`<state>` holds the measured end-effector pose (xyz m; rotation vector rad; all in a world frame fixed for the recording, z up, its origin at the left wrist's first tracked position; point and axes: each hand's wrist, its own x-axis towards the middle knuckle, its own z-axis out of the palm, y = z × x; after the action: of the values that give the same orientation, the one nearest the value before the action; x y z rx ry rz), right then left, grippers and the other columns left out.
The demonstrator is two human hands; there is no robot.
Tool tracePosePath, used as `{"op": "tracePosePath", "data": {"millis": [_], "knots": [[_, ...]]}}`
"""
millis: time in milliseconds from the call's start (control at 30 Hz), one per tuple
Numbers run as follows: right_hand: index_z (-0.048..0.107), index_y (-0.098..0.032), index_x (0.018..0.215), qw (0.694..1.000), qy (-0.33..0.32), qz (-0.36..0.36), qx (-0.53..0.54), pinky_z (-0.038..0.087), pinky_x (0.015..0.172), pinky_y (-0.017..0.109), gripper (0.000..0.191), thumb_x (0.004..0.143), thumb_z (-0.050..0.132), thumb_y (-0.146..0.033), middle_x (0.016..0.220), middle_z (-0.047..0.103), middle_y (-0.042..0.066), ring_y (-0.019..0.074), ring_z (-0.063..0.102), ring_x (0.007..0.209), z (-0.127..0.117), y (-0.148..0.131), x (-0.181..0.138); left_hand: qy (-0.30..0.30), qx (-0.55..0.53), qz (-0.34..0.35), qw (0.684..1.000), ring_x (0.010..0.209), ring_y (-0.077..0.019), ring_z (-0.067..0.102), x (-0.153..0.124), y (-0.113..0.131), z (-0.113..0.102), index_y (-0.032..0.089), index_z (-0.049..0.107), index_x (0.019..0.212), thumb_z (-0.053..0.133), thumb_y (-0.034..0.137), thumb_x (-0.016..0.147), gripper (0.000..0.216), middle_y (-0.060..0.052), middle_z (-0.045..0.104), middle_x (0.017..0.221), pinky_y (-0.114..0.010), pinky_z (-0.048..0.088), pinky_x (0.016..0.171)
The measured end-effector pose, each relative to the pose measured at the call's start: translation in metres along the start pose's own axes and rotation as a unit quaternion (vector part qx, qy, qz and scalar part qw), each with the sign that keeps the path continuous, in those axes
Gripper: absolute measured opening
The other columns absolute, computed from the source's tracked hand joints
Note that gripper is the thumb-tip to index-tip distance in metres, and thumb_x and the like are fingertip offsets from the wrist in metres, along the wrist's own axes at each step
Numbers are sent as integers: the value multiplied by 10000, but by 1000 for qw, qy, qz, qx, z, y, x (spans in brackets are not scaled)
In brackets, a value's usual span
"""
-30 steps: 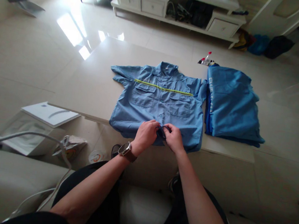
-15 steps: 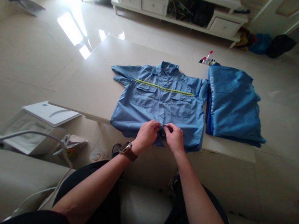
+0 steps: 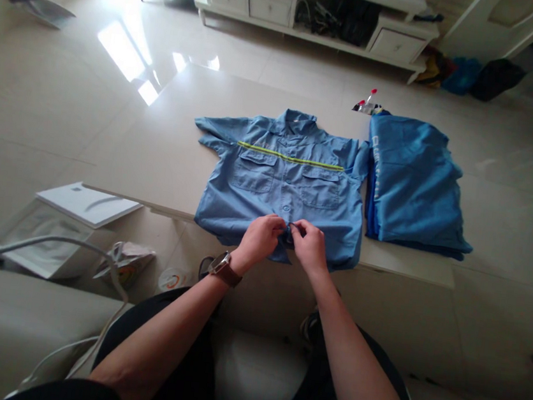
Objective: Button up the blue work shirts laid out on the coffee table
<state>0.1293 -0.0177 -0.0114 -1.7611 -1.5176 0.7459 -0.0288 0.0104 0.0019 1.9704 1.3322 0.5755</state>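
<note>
A blue short-sleeved work shirt (image 3: pixel 251 201) lies front up on the table, collar away from me, with a yellow stripe across the chest and two flap pockets. Its lower hem hangs over the near edge. My left hand (image 3: pixel 262 238), with a brown-strapped watch on the wrist, pinches the front placket near the hem. Close beside it, my right hand (image 3: pixel 308 243) pinches the same placket from the other side. Fingertips of both hands almost meet there and hide the button spot between them. Higher on the placket, a button (image 3: pixel 286 208) shows.
A stack of folded blue clothes (image 3: pixel 416 178) lies right of the shirt, with red-capped bottles (image 3: pixel 371 99) behind it. The pale table (image 3: pixel 152 148) extends left. Below its left edge are a white box (image 3: pixel 88 202) and a grey hose (image 3: pixel 64 240). A white cabinet (image 3: pixel 248 21) stands beyond.
Both hands stay pinched at the same spot on the placket, with only slight finger movement. The whole view has shifted a little.
</note>
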Motion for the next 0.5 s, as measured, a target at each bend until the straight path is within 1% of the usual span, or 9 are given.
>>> {"op": "tracePosePath", "data": {"millis": [233, 500], "knots": [[691, -219, 758, 1000, -2, 8, 11, 426, 640, 278, 266, 924, 576, -393, 733, 730, 50, 194, 626, 669, -1, -2, 0, -10, -6, 12, 1000, 785, -176, 640, 1, -1, -2, 199, 746, 856, 566, 65, 839, 225, -47, 742, 862, -268, 472, 766], [688, -213, 761, 1000, -3, 14, 15, 408, 624, 270, 254, 917, 576, -380, 751, 734, 54, 190, 625, 675, -2, -3, 0, -19, -36, 27, 999, 788, -167, 635, 3, -1, -5, 184, 736, 836, 574, 75, 836, 195, -35, 726, 824, -266, 464, 767]]}}
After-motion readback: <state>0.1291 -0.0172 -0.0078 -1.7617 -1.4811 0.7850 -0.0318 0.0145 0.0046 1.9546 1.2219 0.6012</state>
